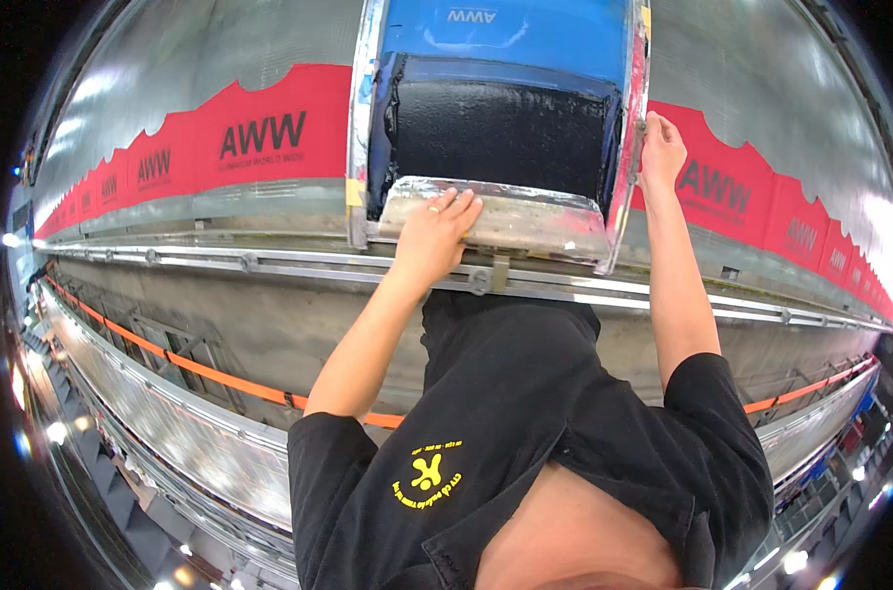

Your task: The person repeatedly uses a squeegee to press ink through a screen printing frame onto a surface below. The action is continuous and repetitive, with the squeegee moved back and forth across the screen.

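Long workshop table (289,211), covered with a grey, glossy sheet (269,44); on it, to left and right, red printed bands (196,138) with a jagged upper edge and dark lettering. Along the near edge, one metal rail (348,272), fitted with round pieces. Set across the table, at upper middle, between the two stretches of red: one printing frame (359,211), its metal sides worn and stained, patched with yellow at the left side. Enclosed by it: one blue panel (525,39) at the far part, and nearer, a broad area of wet-looking black ink (500,138). Lying across the near end of the frame: one pale metal bar (545,224), smeared along its upper edge. Left hand (438,228), with a ring worn on one finger: laid on the left part of the bar, fingers extended and slightly parted; the thumb is hidden, and whether the bar is gripped cannot be told. Right hand (664,149): placed at the outer right side of the frame, fingers bent inward; whether anything is pinched cannot be told. Below the table edge: one black shirt (505,393), marked with a yellow emblem (428,472). Beyond, at lower left: one orange strip (220,375) and bright lamps (57,433).
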`<state>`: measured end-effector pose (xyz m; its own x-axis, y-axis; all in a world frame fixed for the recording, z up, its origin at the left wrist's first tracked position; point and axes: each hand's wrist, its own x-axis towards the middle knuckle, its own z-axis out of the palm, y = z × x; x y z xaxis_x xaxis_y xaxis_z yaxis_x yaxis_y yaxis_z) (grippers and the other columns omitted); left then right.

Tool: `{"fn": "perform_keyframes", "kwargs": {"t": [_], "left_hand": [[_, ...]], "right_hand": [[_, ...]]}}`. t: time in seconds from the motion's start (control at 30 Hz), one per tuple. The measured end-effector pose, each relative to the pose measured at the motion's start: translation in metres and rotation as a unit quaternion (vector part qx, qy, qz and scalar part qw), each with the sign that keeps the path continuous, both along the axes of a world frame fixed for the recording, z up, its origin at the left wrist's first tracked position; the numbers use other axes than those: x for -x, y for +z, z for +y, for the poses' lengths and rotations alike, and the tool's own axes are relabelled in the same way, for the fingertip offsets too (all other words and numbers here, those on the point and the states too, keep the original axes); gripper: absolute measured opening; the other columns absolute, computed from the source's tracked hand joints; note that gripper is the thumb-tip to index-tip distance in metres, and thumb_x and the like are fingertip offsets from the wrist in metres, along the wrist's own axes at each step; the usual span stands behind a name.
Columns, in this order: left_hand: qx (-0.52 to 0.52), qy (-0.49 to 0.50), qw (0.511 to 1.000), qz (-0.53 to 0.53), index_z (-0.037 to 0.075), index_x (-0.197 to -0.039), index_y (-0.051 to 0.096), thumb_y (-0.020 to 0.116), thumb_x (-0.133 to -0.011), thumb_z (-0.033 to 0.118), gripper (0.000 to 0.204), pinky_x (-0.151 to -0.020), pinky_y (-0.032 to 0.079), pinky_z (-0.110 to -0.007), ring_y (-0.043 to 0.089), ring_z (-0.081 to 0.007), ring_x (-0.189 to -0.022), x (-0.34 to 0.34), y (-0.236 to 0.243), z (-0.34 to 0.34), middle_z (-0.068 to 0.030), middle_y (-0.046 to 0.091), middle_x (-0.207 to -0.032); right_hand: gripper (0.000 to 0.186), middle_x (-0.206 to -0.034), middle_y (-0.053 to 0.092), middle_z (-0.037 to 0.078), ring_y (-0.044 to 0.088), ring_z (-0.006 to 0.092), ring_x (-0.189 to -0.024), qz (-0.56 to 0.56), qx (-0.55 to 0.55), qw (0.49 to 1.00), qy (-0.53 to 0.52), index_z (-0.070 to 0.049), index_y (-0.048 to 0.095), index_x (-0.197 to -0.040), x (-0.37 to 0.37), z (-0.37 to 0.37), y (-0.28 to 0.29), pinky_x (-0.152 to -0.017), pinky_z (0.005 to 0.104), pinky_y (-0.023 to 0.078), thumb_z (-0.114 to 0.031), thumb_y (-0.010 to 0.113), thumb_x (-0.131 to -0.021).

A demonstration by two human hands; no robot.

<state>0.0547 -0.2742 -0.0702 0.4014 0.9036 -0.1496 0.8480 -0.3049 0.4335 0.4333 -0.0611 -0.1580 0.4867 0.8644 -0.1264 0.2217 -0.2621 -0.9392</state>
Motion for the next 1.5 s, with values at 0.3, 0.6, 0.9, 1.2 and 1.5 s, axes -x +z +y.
{"fn": "perform_keyframes", "kwargs": {"t": [0.3, 0.6, 0.9, 1.2, 1.5], "left_hand": [[0.033, -0.032, 0.999, -0.012, 0.013, -0.143, 0.064, 0.069, -0.085, 0.007, 0.059, -0.11, 0.053, -0.046, 0.062, -0.0299, -0.135, 0.028, 0.019, 0.098, -0.0105, 0.065, -0.147], [0.036, -0.033, 0.997, 0.055, 0.023, -0.134, 0.073, 0.073, -0.092, 0.027, 0.042, -0.096, 0.057, -0.05, 0.073, -0.0365, -0.11, 0.025, 0.008, 0.284, -0.0145, 0.077, -0.116], [0.085, -0.022, 0.98, 0.18, 0.015, -0.112, 0.082, 0.07, -0.087, 0.069, 0.06, -0.091, 0.06, -0.049, 0.076, -0.0349, -0.104, 0.065, 0.009, 0.32, -0.0137, 0.08, -0.105], [0.038, 0.0, 0.985, 0.169, 0.014, -0.102, 0.082, 0.074, -0.084, 0.067, 0.057, -0.083, 0.058, -0.051, 0.074, -0.0399, -0.094, 0.056, -0.006, 0.281, -0.0178, 0.078, -0.093], [0.033, 0.019, 0.991, 0.126, 0.011, -0.107, 0.079, 0.087, -0.075, 0.052, 0.053, -0.088, 0.058, -0.049, 0.072, -0.0344, -0.103, 0.043, 0.011, 0.079, -0.0115, 0.076, -0.105]], "right_hand": [[0.034, -0.108, 0.08, 0.012, 0.075, 0.0218, -0.102, -0.111, 0.021, 0.993, 0.043, -0.006, 0.078, -0.113, 0.004, 0.014, -0.007, -0.093, 0.0351, 0.055, -0.035, 0.076, -0.096], [0.034, -0.107, 0.079, 0.011, 0.073, 0.0212, -0.103, -0.165, 0.064, 0.983, 0.039, -0.008, 0.078, -0.113, 0.023, 0.023, 0.012, -0.094, 0.0362, 0.055, -0.037, 0.077, -0.095], [0.052, -0.106, 0.077, 0.013, 0.073, 0.0302, -0.108, -0.396, -0.051, 0.842, 0.362, -0.011, 0.078, -0.12, 0.06, 0.089, 0.106, -0.094, 0.0426, 0.056, -0.055, 0.076, -0.091], [0.041, -0.095, 0.078, 0.003, 0.075, 0.0289, -0.09, -0.572, 0.059, 0.729, 0.371, -0.022, 0.081, -0.101, 0.092, 0.048, 0.071, -0.075, 0.0458, 0.059, -0.059, 0.08, -0.084], [0.023, -0.091, 0.072, 0.0, 0.07, 0.0226, -0.09, -0.488, -0.059, 0.798, 0.349, -0.017, 0.076, -0.09, 0.067, -0.153, 0.065, -0.078, 0.0392, 0.054, -0.015, 0.081, -0.068]]}}
